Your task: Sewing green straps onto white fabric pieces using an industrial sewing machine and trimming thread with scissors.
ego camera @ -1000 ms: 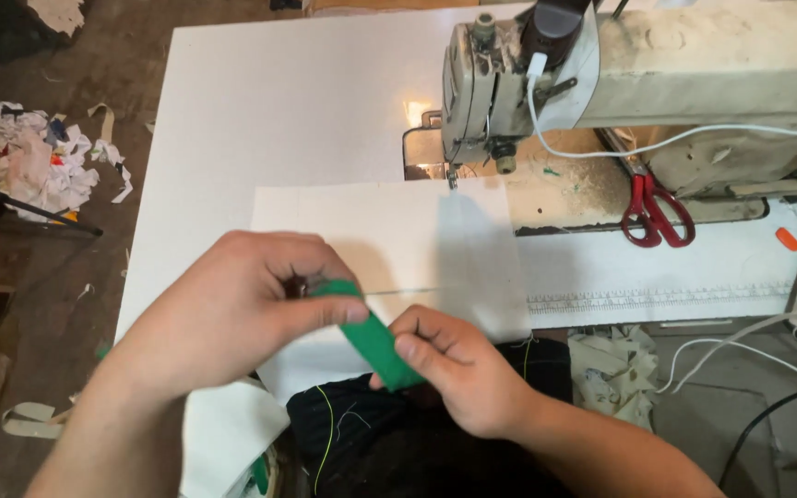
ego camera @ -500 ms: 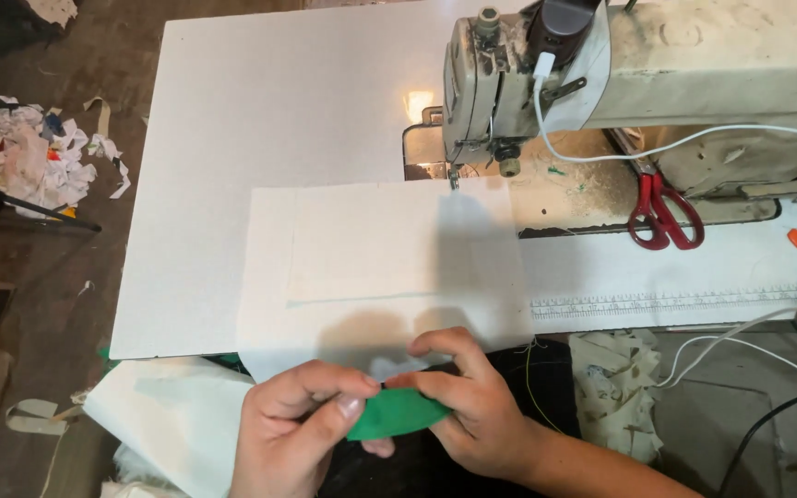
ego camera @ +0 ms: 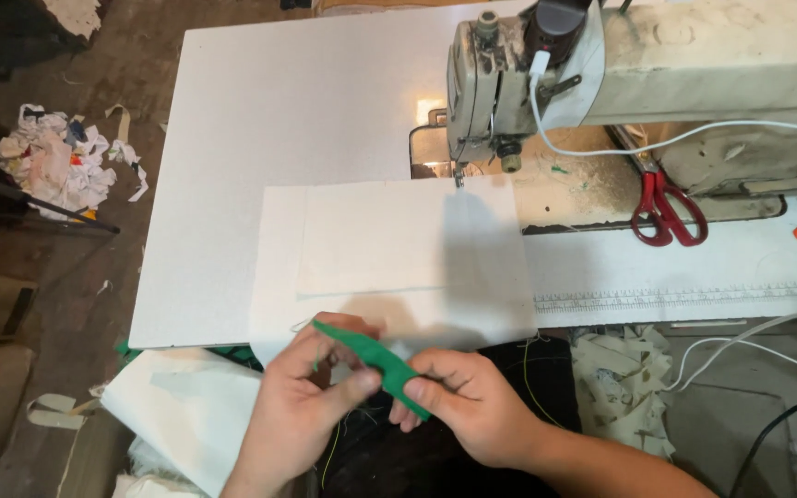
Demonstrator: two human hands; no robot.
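Green fabric strip [ego camera: 373,358] pinched between left hand [ego camera: 299,415] and right hand [ego camera: 472,415] fingertips; judged light, limp, best gripped at ends.

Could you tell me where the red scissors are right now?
In the head view, the scissors lie at upper right on the table, under the sewing machine arm.
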